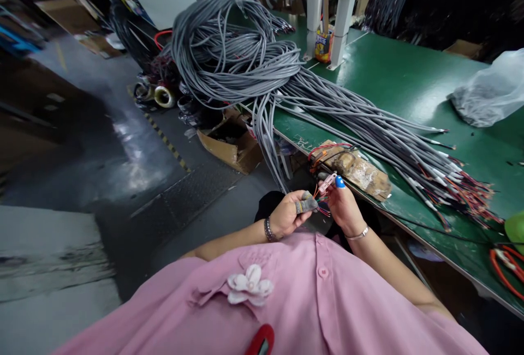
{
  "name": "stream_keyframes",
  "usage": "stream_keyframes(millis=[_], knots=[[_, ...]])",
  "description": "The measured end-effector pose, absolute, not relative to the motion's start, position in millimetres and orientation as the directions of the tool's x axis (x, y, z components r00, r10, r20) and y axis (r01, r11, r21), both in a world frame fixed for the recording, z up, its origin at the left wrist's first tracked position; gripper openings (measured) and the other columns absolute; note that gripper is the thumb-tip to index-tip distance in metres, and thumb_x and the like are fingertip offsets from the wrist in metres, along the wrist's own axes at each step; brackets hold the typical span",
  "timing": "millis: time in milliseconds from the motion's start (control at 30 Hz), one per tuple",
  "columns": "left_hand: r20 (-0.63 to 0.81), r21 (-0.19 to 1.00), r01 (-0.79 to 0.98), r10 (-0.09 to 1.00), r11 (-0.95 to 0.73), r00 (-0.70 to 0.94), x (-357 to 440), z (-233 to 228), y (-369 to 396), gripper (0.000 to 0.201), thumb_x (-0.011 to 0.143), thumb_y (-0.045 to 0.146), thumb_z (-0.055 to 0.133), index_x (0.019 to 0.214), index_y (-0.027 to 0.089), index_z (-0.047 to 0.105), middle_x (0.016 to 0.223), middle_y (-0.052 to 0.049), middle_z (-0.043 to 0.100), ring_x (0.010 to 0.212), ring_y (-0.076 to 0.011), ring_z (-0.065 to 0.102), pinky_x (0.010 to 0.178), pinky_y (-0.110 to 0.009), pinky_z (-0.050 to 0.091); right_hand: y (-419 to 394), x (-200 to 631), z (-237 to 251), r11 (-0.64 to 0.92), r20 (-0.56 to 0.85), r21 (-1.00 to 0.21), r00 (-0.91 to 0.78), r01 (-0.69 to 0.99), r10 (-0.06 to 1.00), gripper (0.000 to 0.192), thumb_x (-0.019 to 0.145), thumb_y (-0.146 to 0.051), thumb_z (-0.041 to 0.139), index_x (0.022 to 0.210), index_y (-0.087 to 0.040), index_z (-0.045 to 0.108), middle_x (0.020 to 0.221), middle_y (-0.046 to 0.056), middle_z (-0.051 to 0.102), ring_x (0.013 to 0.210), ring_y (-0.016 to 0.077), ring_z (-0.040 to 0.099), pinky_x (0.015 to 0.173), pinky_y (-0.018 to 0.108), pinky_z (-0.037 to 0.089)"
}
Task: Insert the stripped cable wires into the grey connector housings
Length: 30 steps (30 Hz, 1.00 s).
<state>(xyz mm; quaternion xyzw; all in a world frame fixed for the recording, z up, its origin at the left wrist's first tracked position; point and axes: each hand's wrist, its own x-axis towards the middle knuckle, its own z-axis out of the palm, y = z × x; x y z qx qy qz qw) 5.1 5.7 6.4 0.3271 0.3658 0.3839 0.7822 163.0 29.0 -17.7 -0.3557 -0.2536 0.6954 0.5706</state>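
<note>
Grey cable end [306, 202] sits clenched in the left hand [286, 214], off the counter's [393, 82] near edge, its coloured wires [321, 202] running rightward to the right hand [344, 208], which apparently pinches a small pink connector [327, 182].

A long green-topped workbench [409, 79] runs along the right, white metal posts [329, 11] rising from it. Left, a dim, glossy grey concrete floor [102, 142] carries a yellow-black striped line [166, 139].
</note>
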Motion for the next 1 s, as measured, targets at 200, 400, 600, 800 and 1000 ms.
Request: stream_keyframes(millis=[200, 400, 600, 800, 1000], knots=[[-0.343, 0.807, -0.334, 0.848, 0.486, 0.404, 8, 4, 5, 0.027, 0.073, 0.037, 0.069, 0.072, 0.016, 0.052, 0.041, 0.006, 0.047, 0.03, -0.0036, 0.028, 0.031, -0.018, 0.015, 30, 164, -16, -0.276, -0.29, -0.736, -0.081, -0.618, 0.954, 0.032, 0.076, -0.05, 0.071, 0.084, -0.02, 0.068, 0.076, 0.001, 0.067, 0.062, 0.0108, 0.056, 0.054, 0.022, 0.046], [-0.36, 0.804, -0.327, 0.844, 0.496, 0.397, 8, 3, 3, 0.029, 0.072, 0.039, 0.07, 0.071, 0.016, 0.051, 0.041, 0.006, 0.046, 0.03, -0.0034, 0.027, 0.032, -0.019, 0.014, 29, 162, -14, -0.267, -0.296, -0.721, -0.064, -0.639, 0.953, 0.031, 0.078, -0.047, 0.069, 0.094, -0.021, 0.07, 0.092, 0.005, 0.073, 0.077, 0.0151, 0.063, 0.065, 0.025, 0.048], [-0.362, 0.81, -0.311, 0.841, 0.498, 0.402, 9, 4, 2, 0.03, 0.072, 0.039, 0.07, 0.069, 0.016, 0.051, 0.042, 0.006, 0.047, 0.03, -0.003, 0.028, 0.032, -0.019, 0.014, 28, 160, -11, -0.269, -0.296, -0.723, -0.066, -0.637, 0.953, 0.032, 0.077, -0.049, 0.07, 0.094, -0.022, 0.07, 0.092, 0.004, 0.073, 0.077, 0.0151, 0.063, 0.063, 0.025, 0.047], [-0.38, 0.796, -0.319, 0.836, 0.514, 0.397, 3, 7, -3, 0.032, 0.07, 0.041, 0.072, 0.07, 0.016, 0.052, 0.041, 0.005, 0.047, 0.03, -0.0034, 0.028, 0.032, -0.019, 0.013, 28, 165, -16, -0.351, -0.306, -0.662, -0.189, -0.662, 0.933, 0.048, 0.075, -0.067, 0.06, 0.084, -0.02, 0.067, 0.088, 0.004, 0.07, 0.067, 0.0122, 0.059, 0.057, 0.023, 0.047], [-0.411, 0.731, -0.392, 0.819, 0.559, 0.4, -5, 18, -15, 0.031, 0.07, 0.038, 0.073, 0.073, 0.017, 0.051, 0.042, 0.006, 0.048, 0.029, -0.0035, 0.027, 0.034, -0.019, 0.014, 29, 167, -9, -0.339, -0.293, -0.725, -0.177, -0.6, 0.94, 0.041, 0.077, -0.061, 0.063, 0.08, -0.02, 0.064, 0.073, 0.001, 0.063, 0.059, 0.0105, 0.054, 0.053, 0.022, 0.047]])
